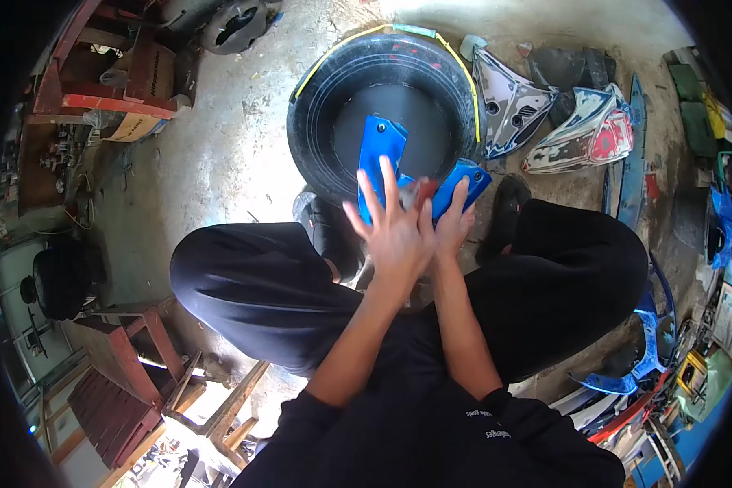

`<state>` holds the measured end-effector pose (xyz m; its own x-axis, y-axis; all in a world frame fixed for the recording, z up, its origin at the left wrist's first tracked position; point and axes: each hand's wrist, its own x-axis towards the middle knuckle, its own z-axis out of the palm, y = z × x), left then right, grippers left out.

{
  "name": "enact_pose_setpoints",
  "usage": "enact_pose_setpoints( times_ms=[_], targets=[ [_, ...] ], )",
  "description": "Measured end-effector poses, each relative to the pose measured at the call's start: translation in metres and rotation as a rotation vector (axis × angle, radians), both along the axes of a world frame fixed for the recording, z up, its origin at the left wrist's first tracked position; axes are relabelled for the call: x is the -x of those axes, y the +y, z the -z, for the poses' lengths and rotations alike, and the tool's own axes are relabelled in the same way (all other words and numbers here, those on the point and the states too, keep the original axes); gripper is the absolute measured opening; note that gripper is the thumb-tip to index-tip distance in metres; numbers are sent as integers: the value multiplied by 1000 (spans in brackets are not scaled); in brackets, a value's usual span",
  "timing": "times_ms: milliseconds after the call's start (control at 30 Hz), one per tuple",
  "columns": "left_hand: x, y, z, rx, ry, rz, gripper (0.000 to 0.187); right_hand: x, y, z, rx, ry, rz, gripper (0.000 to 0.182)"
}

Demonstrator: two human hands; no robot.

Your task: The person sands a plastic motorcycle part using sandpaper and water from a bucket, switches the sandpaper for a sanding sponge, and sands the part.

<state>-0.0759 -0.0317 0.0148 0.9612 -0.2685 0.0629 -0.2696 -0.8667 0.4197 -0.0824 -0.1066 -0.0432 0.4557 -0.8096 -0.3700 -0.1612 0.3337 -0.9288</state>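
A blue plastic part point(382, 145) with two arms and a hole near each end is held at the near rim of a black bucket point(307, 154). My left hand point(394, 232) lies over its left arm with the fingers spread, blurred by motion. Beside it, my right hand point(452, 228) grips the part's right arm. A small reddish-brown thing point(419, 192) shows blurred between the hands; which hand touches it cannot be told. Dark liquid appears to fill the bucket's bottom.
Two worn fairing panels point(514, 102) point(590, 134) lie right of the bucket. A dark rounded part point(234, 26) sits at the upper left. Wooden furniture point(118, 358) stands at the lower left, and a blue frame piece point(647, 358) lies at the lower right.
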Motion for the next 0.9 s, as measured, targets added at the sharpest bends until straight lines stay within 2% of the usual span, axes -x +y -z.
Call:
enact_pose_setpoints(
  times_ms=[67,200,267,300,367,433,500,567,633,700,767,833,900],
  targets=[
    [-5,-5,4,3,-8,-16,32,2,-3,2,-86,-9,1,46],
    [21,9,-2,-98,8,25,33,-4,-4,0,5,-4,-9,46],
    [24,19,-9,-138,60,27,34,-8,2,-7,-202,-172,117,47],
    [19,16,-8,-143,65,27,34,-6,2,-4,-207,-167,118,47],
    [3,3,-2,-91,-27,-63,35,-1,-3,5,-54,21,16,44],
    [7,-1,4,-87,-10,-80,35,4,-4,11,-8,34,10,45],
    [21,2,-2,-92,-9,51,35,-1,-5,10,33,31,0,45],
    [8,18,-2,-171,13,-51,34,-7,2,5,-198,-197,121,45],
    [-2,16,4,-178,-32,-139,33,-3,1,12,-187,-214,130,44],
    [16,5,2,-64,-19,19,34,1,-5,10,-36,-50,-21,39],
    [20,9,1,-70,28,94,35,-3,-1,-1,-101,-101,32,41],
    [-1,17,3,-172,-68,-103,37,-6,2,-2,-161,-145,92,42],
    [1,16,3,-140,-61,-129,36,-7,3,4,-183,-122,139,44]
  ],
)
